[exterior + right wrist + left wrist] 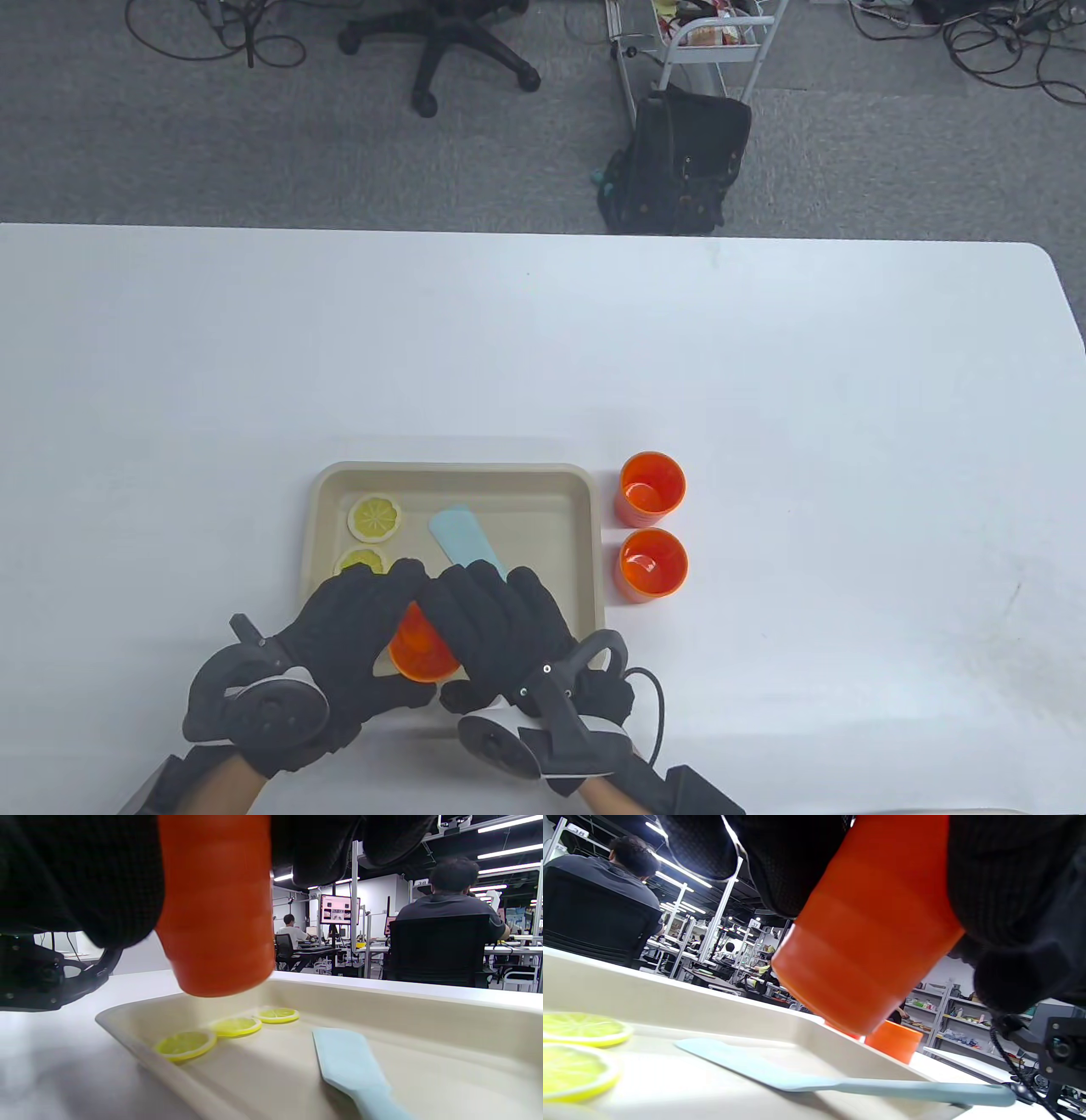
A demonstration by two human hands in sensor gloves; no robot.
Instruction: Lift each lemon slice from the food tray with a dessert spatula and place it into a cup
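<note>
An orange cup (420,652) hangs above the near edge of the beige food tray (585,543), gripped from both sides by my left hand (369,615) and right hand (501,620). The cup (869,942) tilts over the tray; in the right wrist view the cup (216,908) is clear of the tray floor. The light blue dessert spatula (462,539) lies loose in the tray, its handle under my right hand. Two lemon slices (374,518) (360,560) show at the tray's left. The right wrist view shows three slices (184,1043) (235,1025) (276,1015) in a row beside the spatula (348,1065).
Two more orange cups (651,488) (652,564) stand upright on the white table just right of the tray. A black bag (679,165), a cart and an office chair are on the floor beyond the table's far edge. People sit at desks in the background.
</note>
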